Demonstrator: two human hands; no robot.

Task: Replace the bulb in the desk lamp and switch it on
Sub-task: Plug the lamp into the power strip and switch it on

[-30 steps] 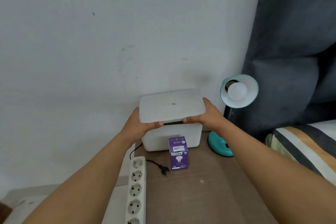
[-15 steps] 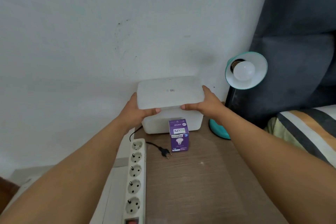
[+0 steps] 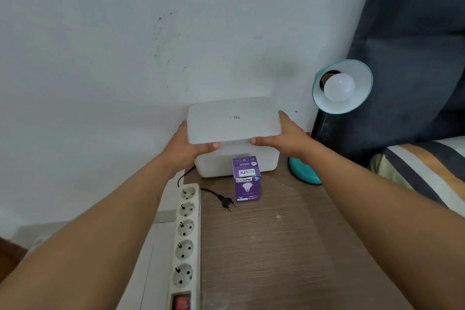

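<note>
White power strip (image 3: 186, 236) lies along the table's (image 3: 276, 246) left edge; beside it, a loose black plug (image 3: 226, 202). Mid-table stands the purple bulb box (image 3: 246, 178). My left hand (image 3: 187, 150) and right hand (image 3: 289, 137) grip the white lid (image 3: 232, 119) over its container (image 3: 214, 166). Teal desk lamp (image 3: 342, 87), bulb (image 3: 339, 87) fitted, occupies the far right corner.

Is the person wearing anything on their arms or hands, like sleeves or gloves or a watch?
No. The left hand and the right hand are bare, with no gloves, rings or watch showing. Both forearms are bare too: no sleeves reach into view.
</note>
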